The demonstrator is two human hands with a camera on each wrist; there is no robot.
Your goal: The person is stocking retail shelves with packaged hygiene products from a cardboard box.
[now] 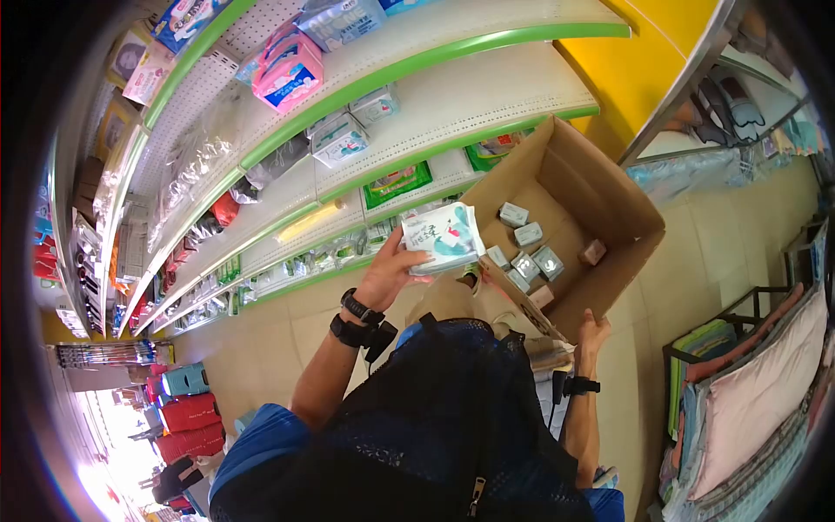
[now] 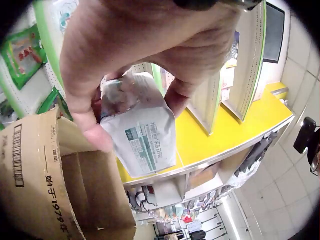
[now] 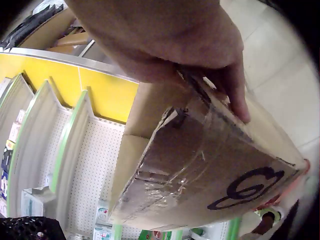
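My left hand holds a white packet with teal print and a small pink mark. In the left wrist view, its fingers and thumb grip the packet from both sides, beside the box's opening. A brown cardboard box stands tilted and open in front of my body. My right hand grips its near upper edge; in the right wrist view, the fingers curl over the worn, taped rim of the box. Several small packs lie loosely on the box's bottom, mostly silvery, a few pinkish.
Green-edged shelves run along the left and front, bearing white packs, a pink pack and green packets. At the right, a rack holds folded cushions. Red bins stand at the far left on the tiled floor.
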